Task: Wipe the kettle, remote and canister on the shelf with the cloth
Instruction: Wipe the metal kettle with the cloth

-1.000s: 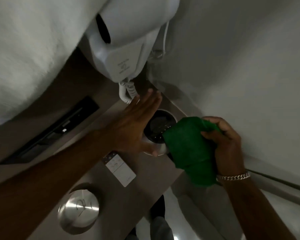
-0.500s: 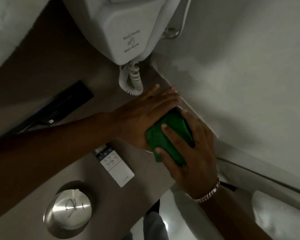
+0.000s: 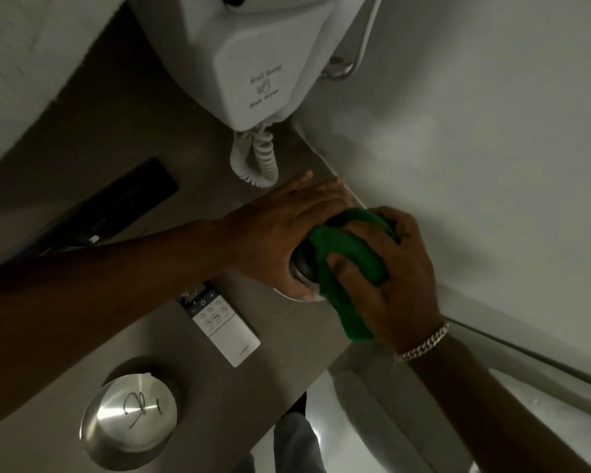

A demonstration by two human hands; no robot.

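A round metal kettle [image 3: 302,264] stands at the right end of the brown shelf [image 3: 253,397], mostly hidden under my hands. My left hand [image 3: 280,230] grips its near side. My right hand [image 3: 396,288] presses a bunched green cloth [image 3: 348,247] down on its top and right side. A white remote [image 3: 226,329] lies flat on the shelf just below my left wrist. A steel canister [image 3: 128,416] with a shiny lid stands at the lower left, apart from both hands.
A white wall-hung hair dryer [image 3: 253,56] with a coiled cord [image 3: 256,158] hangs right above my left hand. A black slot [image 3: 116,203] is set in the shelf at the left. A pale wall [image 3: 492,131] closes the right side, and the shelf's edge drops to the floor below.
My left hand has closed on the kettle. My right hand brought the cloth from beside the kettle onto its top and has since shifted it toward the right side.
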